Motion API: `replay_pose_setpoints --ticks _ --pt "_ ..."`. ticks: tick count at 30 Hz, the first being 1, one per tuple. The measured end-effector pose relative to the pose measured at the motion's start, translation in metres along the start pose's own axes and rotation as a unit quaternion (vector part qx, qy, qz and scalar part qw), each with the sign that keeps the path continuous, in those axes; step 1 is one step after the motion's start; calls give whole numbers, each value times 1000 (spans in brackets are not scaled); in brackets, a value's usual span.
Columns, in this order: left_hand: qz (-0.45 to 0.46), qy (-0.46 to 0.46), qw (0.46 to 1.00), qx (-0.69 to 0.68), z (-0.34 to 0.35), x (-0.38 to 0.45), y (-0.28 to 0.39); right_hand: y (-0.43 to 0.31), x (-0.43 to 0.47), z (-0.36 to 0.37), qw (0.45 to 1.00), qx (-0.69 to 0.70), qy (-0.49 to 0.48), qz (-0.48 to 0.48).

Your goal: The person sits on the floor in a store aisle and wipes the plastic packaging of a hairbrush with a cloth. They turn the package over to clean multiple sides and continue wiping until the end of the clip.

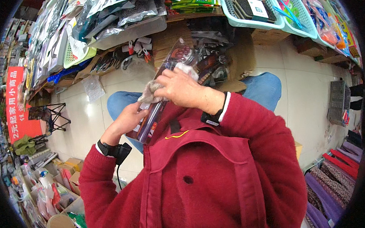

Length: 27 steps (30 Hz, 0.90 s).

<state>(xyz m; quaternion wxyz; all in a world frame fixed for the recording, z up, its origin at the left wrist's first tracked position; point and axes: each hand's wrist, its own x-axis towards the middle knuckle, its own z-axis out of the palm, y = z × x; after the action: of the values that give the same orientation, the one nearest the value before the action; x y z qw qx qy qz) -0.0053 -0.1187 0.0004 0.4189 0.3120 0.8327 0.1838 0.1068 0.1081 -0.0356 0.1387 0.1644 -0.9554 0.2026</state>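
A long clear plastic package (154, 119) with dark red parts inside lies slanted across my lap. My left hand (125, 119) grips its lower edge, thumb on top. Across its upper part, my right hand (179, 88) presses a crumpled grey-white cloth (150, 91), which bunches out on both sides of the fingers. Just beyond the package stands an open cardboard box (241, 55) holding more packaged items (213, 62), partly hidden by my right hand and forearm.
Ahead are a clear bin of plastic-bagged goods (137, 29) and light blue baskets (253, 24). A folding stool (58, 116) stands left, near a red sign bearing writing (16, 106). Small boxes (71, 167) are lower left, folded fabrics (329, 181) lower right. A paper sheet (93, 88) lies on the floor.
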Motion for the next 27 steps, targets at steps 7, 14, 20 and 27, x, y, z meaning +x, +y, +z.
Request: replay_pose_setpoints --ticks 7,14,20,27 --pt "48 14 998 30 -5 -4 14 50 4 -4 987 -115 17 111" --pt "15 -9 997 69 -19 -4 19 98 -11 -17 931 -124 9 343" --pt "-4 -26 1000 -15 -22 -6 13 128 -32 -25 944 -80 145 284" --pt "2 0 992 123 -18 -1 15 101 -10 3 982 -88 36 164"
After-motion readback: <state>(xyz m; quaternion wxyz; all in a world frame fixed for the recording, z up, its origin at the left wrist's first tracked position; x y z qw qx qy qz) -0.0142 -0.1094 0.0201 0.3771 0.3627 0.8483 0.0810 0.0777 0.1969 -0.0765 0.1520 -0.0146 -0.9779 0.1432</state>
